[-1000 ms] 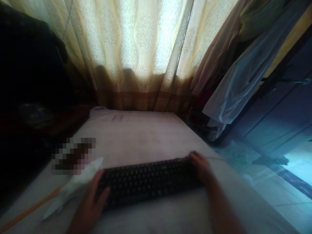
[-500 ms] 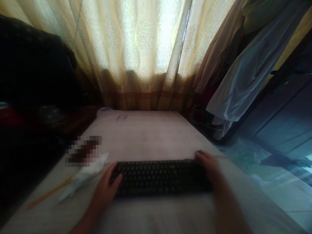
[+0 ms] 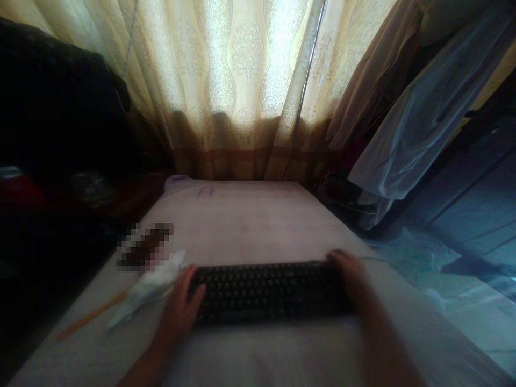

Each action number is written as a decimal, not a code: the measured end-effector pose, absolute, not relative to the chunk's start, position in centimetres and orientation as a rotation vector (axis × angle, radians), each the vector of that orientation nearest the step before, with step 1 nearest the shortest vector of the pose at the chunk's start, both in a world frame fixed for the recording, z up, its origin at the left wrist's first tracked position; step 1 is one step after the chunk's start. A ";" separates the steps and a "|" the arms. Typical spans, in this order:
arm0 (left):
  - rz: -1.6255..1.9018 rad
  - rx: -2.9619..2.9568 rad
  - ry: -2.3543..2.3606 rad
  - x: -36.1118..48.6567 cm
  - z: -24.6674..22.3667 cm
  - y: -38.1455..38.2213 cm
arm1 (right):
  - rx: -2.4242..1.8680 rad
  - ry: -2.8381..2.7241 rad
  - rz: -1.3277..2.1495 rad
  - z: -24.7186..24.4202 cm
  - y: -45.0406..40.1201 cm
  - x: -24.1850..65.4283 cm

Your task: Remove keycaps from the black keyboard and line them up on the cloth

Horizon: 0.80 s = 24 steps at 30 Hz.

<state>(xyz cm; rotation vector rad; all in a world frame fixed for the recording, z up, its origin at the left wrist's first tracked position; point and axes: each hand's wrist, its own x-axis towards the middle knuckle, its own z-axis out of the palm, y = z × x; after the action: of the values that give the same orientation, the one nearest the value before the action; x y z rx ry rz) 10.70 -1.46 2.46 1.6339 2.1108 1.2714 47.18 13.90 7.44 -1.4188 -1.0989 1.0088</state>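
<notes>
A black keyboard [image 3: 258, 294] lies across the near part of the cloth-covered surface [image 3: 250, 220], its long side facing me. My left hand [image 3: 183, 301] is wrapped round its left end, the thumb over the keys and the fingers along the outer edge. At the other end my right hand [image 3: 350, 274] holds the far right corner; its fingertips are blurred. Just left of my left hand are a crumpled white cloth or tissue [image 3: 153, 285] and a thin orange-brown stick [image 3: 94, 314].
A pixelated dark item [image 3: 147, 247] lies at the left edge. Patterned curtains [image 3: 245, 80] hang behind the surface. Dark fabric [image 3: 56, 113] fills the left, and pale garments [image 3: 411, 134] hang at the right. A thin cable [image 3: 373, 259] runs off to the right, above clear plastic [image 3: 419, 252].
The whole view has shifted slightly, so everything appears a little further right. Both hands keep the same places at the keyboard's ends.
</notes>
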 end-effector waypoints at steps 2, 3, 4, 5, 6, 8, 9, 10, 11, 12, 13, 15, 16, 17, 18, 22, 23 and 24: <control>1.298 1.571 2.105 10.3 2.4 -1.6 | -1.412 -1.130 0.961 7.2 14.0 47.1; 1.310 1.532 2.103 10.1 2.3 -1.7 | -1.414 -1.143 0.941 7.1 14.1 47.1; 1.318 1.497 2.102 9.9 2.3 -1.7 | -1.416 -1.155 0.924 7.0 14.2 47.1; 1.324 1.469 2.103 9.7 2.3 -1.7 | -1.418 -1.163 0.908 6.9 14.2 47.1; 1.325 1.451 2.103 9.5 2.3 -1.6 | -1.420 -1.167 0.896 6.8 14.3 47.1; 1.321 1.428 2.099 9.1 2.4 -1.5 | -1.421 -1.166 0.878 6.6 14.3 47.2; 1.316 1.424 2.093 9.0 2.6 -1.4 | -1.424 -1.164 0.873 6.5 14.3 47.2; 1.310 1.424 2.088 8.9 2.7 -1.2 | -1.428 -1.160 0.870 6.5 14.3 47.2; 1.304 1.430 2.087 8.8 2.9 -1.1 | -1.433 -1.157 0.868 6.5 14.3 47.2; 1.293 1.441 2.087 8.8 3.1 -0.9 | -1.443 -1.154 0.866 6.6 14.2 47.1; 1.281 1.452 2.091 8.8 3.2 -0.8 | -1.459 -1.148 0.866 6.7 14.2 46.9; 1.248 1.457 2.103 8.8 3.4 -0.4 | -1.504 -1.128 0.874 7.2 14.0 46.5; 1.233 1.446 2.112 8.8 3.5 -0.3 | -1.531 -1.110 0.877 7.6 13.9 46.2; 1.218 1.432 2.121 8.9 3.5 -0.2 | -1.562 -1.082 0.876 7.9 13.8 45.9; 1.206 1.419 2.127 8.9 3.4 -0.1 | -1.591 -1.056 0.873 8.2 13.7 45.7; 1.179 1.424 2.127 8.9 3.0 -0.2 | -1.692 -1.020 0.849 8.8 13.5 45.2; 1.175 1.428 2.131 8.9 2.9 -0.3 | -1.703 -1.037 0.843 8.7 13.6 45.3; 1.173 1.428 2.139 8.9 2.8 -0.4 | -1.704 -1.057 0.827 8.4 13.7 45.5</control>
<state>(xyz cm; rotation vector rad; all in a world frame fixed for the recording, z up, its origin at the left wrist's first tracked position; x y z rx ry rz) 8.92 -0.37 2.78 1.4277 2.1387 1.1727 45.46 13.67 8.43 -1.7040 -1.0571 0.8275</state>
